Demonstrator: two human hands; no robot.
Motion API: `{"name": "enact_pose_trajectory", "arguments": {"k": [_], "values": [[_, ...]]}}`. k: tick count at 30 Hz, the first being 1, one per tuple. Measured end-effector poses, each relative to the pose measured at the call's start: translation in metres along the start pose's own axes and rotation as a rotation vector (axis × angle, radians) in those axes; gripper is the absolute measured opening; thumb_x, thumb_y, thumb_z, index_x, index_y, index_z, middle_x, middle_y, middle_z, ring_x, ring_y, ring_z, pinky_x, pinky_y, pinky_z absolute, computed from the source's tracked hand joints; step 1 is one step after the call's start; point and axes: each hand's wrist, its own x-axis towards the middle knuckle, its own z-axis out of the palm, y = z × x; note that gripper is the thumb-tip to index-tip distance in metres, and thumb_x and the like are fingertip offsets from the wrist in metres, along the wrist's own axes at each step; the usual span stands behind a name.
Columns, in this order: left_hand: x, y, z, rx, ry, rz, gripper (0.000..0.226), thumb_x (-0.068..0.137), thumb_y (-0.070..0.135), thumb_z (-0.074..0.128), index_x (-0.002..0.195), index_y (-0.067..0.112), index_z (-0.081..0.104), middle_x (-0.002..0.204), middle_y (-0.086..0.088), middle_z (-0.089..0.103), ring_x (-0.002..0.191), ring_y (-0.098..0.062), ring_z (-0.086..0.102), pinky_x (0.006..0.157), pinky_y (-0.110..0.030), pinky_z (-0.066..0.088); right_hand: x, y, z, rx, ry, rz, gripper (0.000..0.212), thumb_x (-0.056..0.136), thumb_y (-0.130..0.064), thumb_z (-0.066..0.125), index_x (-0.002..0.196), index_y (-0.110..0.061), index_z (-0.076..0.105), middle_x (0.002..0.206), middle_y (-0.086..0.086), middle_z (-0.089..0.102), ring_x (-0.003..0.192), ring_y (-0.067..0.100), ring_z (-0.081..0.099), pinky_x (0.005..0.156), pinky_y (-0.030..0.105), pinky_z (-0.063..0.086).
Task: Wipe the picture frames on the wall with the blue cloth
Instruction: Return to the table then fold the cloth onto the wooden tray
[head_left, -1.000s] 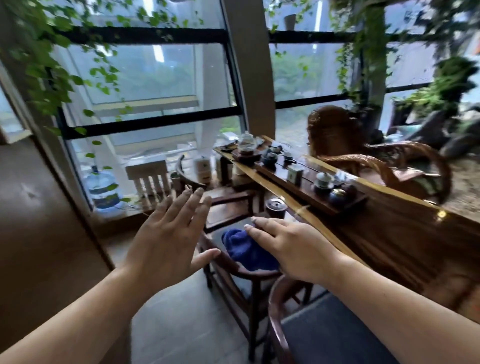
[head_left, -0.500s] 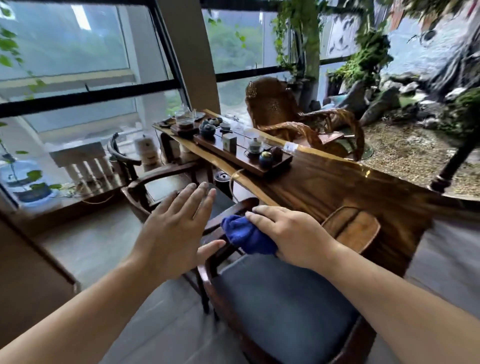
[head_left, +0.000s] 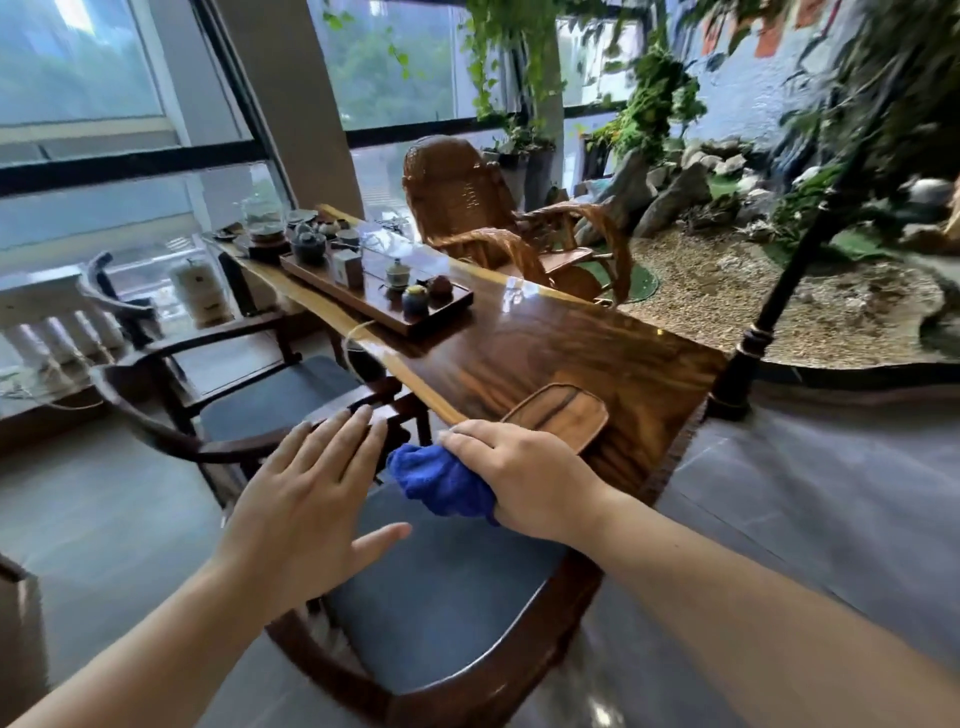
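A crumpled blue cloth (head_left: 441, 480) is held in my right hand (head_left: 519, 480), whose fingers are curled over it above the near chair. My left hand (head_left: 306, 512) hovers beside it on the left, palm down, fingers spread, holding nothing. No picture frame or wall with frames shows in this view.
A wooden armchair with a dark seat cushion (head_left: 441, 597) is right below my hands. A long glossy wooden table (head_left: 561, 353) carries a tea tray (head_left: 374, 299) with cups. A second armchair (head_left: 218, 374) stands left, a wicker rocking chair (head_left: 467, 208) behind, a gravel rock garden (head_left: 753, 291) and black lamp post (head_left: 748, 353) right.
My view has swung to the right, from the windows toward the table end and the rock garden. Both hands keep the same pose, the right one still gripping the cloth.
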Motion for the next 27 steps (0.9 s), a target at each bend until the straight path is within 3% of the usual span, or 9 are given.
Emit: {"name": "enact_pose_trajectory", "arguments": {"k": [6, 11, 17, 23, 27], "values": [[0.037, 0.024, 0.027, -0.04, -0.038, 0.028, 0.093, 0.08, 0.075, 0.042, 0.142, 0.005, 0.044, 0.145, -0.017, 0.05, 0.135, -0.031, 0.047, 0.111, -0.049, 0.031, -0.011, 0.04, -0.003, 0.01, 0.014, 0.03, 0.057, 0.077, -0.008, 0.057, 0.133, -0.005, 0.049, 0.13, 0.009, 0.058, 0.113, 0.026, 0.059, 0.084, 0.037, 0.054], [0.066, 0.016, 0.056, -0.058, 0.005, 0.03, 0.089, 0.082, 0.072, 0.045, 0.139, 0.005, 0.048, 0.142, -0.016, 0.053, 0.133, -0.03, 0.049, 0.11, -0.047, 0.033, 0.008, 0.073, 0.011, 0.032, 0.06, 0.049, 0.057, 0.077, -0.017, 0.037, 0.13, -0.003, 0.052, 0.126, 0.01, 0.061, 0.109, 0.027, 0.062, 0.083, 0.036, 0.056], [0.098, 0.005, 0.085, -0.101, 0.087, 0.012, 0.078, 0.084, 0.064, 0.049, 0.135, 0.005, 0.054, 0.137, -0.015, 0.058, 0.128, -0.031, 0.054, 0.107, -0.044, 0.033, 0.025, 0.115, 0.03, 0.071, 0.039, 0.081, 0.063, 0.069, -0.006, 0.068, 0.13, -0.004, 0.052, 0.126, 0.009, 0.061, 0.109, 0.026, 0.062, 0.08, 0.037, 0.057], [0.127, 0.01, 0.104, -0.202, 0.21, -0.075, 0.066, 0.083, 0.056, 0.059, 0.125, 0.005, 0.062, 0.124, -0.011, 0.067, 0.114, -0.029, 0.064, 0.101, -0.036, 0.04, 0.032, 0.159, 0.047, 0.178, 0.052, 0.092, 0.069, 0.063, -0.002, 0.073, 0.129, -0.006, 0.054, 0.126, 0.006, 0.062, 0.109, 0.023, 0.063, 0.083, 0.034, 0.056], [0.154, 0.024, 0.121, -0.265, 0.201, -0.195, 0.063, 0.082, 0.054, 0.059, 0.123, 0.006, 0.063, 0.122, -0.008, 0.068, 0.11, -0.025, 0.066, 0.097, -0.03, 0.04, 0.042, 0.201, 0.06, 0.232, 0.056, 0.041, 0.073, 0.057, -0.001, 0.076, 0.128, -0.007, 0.055, 0.127, 0.005, 0.061, 0.111, 0.02, 0.062, 0.09, 0.028, 0.052]]}}
